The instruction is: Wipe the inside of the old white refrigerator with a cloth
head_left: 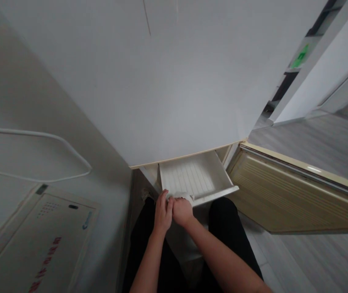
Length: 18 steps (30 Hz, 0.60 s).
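A white drawer (pixel 192 175) with a ribbed bottom is pulled out from the lower part of a white appliance (pixel 174 81). At the drawer's front left corner, my right hand (pixel 182 210) is closed on a white cloth (pixel 183 196), which lies over the front rim. My left hand (pixel 163 211) is right beside it, touching the same corner. Its fingers point up along the drawer's edge, close to the right hand's fingers. Whether the left hand also grips the cloth is hidden.
A door (pixel 296 191) stands swung open to the right of the drawer. On the left wall are a metal box (pixel 48 240) with red lettering and a white cable (pixel 67 144). My black-clad knees are on both sides below the drawer. Grey wooden floor (pixel 323 138) shows at right.
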Motion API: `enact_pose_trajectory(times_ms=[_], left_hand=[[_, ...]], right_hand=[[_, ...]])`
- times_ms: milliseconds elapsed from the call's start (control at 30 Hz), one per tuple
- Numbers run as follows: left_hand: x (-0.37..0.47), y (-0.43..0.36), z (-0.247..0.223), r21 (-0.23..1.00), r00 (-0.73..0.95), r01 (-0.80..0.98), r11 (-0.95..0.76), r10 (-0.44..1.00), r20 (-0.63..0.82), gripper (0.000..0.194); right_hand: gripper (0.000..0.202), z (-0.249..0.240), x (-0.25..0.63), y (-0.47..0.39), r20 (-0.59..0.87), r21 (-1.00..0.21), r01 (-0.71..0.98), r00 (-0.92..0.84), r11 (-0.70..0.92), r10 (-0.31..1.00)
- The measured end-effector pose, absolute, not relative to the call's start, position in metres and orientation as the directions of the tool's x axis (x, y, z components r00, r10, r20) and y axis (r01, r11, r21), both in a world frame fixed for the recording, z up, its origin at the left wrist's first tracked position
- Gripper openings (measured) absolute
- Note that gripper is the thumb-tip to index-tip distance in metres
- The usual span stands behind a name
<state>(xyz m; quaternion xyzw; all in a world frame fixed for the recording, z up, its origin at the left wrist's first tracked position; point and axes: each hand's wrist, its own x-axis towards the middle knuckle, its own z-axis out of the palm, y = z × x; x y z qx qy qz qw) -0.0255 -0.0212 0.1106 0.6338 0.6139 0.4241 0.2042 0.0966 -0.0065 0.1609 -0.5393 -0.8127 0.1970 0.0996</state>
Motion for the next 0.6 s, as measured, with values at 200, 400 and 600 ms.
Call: enact_pose_trajectory(times_ms=[200, 400, 600], left_hand=[[-0.025, -0.019, 0.105, 0.907, -0.215, 0.41, -0.091, 0.957, 0.194, 0.062], [-0.027, -0.027, 0.105, 0.867, -0.217, 0.482, -0.123, 0.942, 0.255, 0.052], [-0.025, -0.029, 0.108, 0.682, -0.079, 0.71, -0.175, 0.943, 0.324, 0.038]], right_hand=[[0.038, 0.141, 0.114, -0.031, 0.142, -0.575, 0.699, -0.427, 0.425, 0.893], [0.05, 0.131, 0.15, -0.047, 0.197, -0.498, 0.611, -0.612, 0.616, 0.766], [0.047, 0.125, 0.261, -0.029, 0.214, -0.386, 0.907, -0.089, 0.168, 0.973]])
